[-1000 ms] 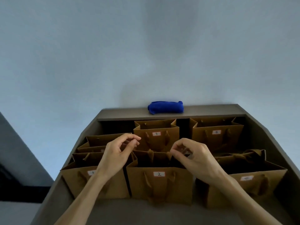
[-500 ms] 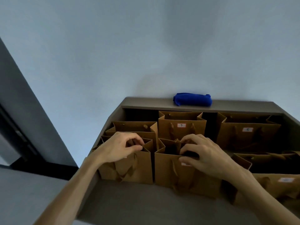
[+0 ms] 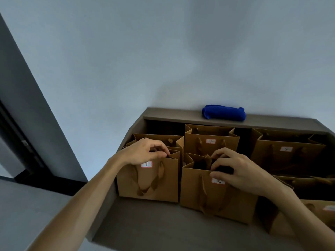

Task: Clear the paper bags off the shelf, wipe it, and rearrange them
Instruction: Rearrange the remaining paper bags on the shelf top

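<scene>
1. Six brown paper bags can be counted on the grey shelf (image 3: 163,223), all standing upright with their mouths open; a seventh may sit at the far right, but it is too cut off and dark to tell.
2. Front row, from the shelf's left edge: bag 1 (image 3: 163,180), bag 2 (image 3: 208,189), and a third bag (image 3: 322,211) at the right edge of the picture, whose white label cannot be read.
3. Back row: an unlabelled bag (image 3: 159,138) behind bag 1, bag 7 (image 3: 211,140) in the middle, bag 5 (image 3: 286,149) towards the right.
4. Readable writing: small white stickers with handwritten numerals "1", "2", "7" and "5", one on each bag's front. The "1" and "2" are partly covered by fingers.
5. Each bag front shows one brown ribbon handle hanging down.
6. The left hand (image 3: 145,153) has its grip closed on the top rim of bag 1, fingers curled over the edge.
7. The right hand (image 3: 235,171) has its grip clamped on the top rim of bag 2, thumb on the front and fingers reaching into the mouth.
8. One rolled blue cloth (image 3: 223,113) lies on the raised ledge along the shelf's back edge, against the wall.
</scene>
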{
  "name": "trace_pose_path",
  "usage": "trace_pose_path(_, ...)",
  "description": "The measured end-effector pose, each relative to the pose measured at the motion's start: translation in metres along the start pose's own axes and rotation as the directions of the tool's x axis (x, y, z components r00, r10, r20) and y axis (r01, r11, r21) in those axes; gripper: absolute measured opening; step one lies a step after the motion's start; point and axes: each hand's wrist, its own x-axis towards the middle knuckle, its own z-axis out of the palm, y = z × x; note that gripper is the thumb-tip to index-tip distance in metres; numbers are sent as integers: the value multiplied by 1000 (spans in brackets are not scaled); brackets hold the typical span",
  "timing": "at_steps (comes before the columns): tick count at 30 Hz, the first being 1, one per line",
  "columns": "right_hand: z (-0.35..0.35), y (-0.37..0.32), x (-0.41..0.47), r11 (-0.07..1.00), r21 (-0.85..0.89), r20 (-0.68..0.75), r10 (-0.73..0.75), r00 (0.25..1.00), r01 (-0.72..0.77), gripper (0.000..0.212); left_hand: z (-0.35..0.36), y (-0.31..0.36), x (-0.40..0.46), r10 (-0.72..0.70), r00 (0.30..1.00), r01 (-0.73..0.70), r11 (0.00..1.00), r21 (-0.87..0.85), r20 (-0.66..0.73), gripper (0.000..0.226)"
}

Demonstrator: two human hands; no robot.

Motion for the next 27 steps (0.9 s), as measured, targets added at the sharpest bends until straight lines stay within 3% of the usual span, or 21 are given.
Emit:
trace_pose_path(8,4,1,-6,1000,23,-2,-20,1000,20,19,-6,9,2,54,980,-64,997,44,192,17)
trace_pose_path(12,7,3,-7,999,29,-18,-30,999,30,19,-20,11,9,39,998,-36,998,-55,58,17)
trace_pose_path(15,10,4,-9,998,37,-26,-40,999,41,21,-27,2,18,17,998,-14,999,52,-59,16)
trace_pose_path(21,9,5,-9,998,53,-23,-43,999,44,19,-28,-26,34,-95,994,80,970,227,54,18)
trace_pose_path(27,7,5,-8,997,67,-23,-43,999,45,20,-27,-34,48,-82,996,90,970,227,-43,16)
